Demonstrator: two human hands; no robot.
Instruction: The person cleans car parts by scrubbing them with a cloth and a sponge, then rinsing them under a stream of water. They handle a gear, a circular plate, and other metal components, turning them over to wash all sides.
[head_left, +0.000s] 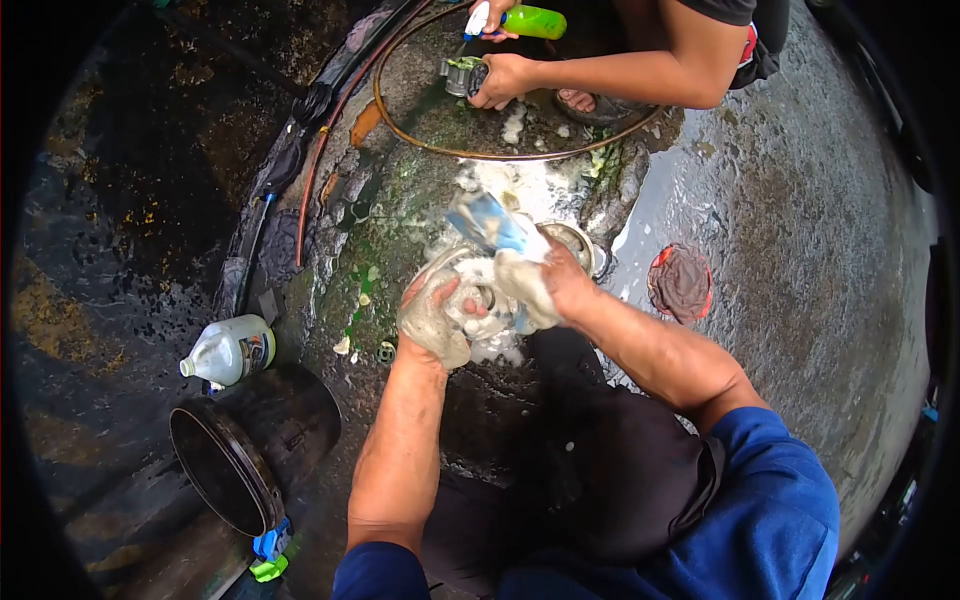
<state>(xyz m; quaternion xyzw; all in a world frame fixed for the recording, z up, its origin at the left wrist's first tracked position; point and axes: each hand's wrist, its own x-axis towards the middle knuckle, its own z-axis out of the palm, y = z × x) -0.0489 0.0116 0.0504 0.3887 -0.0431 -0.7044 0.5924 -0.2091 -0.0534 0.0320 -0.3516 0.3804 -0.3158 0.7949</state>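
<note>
Hard to say exactly what the soapy metal part [478, 300] is, foam covers most of it, maybe a round housing. The left hand [432, 318] is wrapped around its near side, and the right hand [545, 283] is clenched on a sudsy rag [497, 240] pressed on top. All this sits over wet, stained concrete ground [800, 250] with green streaks. Beyond the part, another person's hands [503, 80] hold a green spray bottle [520, 20], face cut off. Left of the part: a plastic jug [230, 350] and black bucket [250, 450].
</note>
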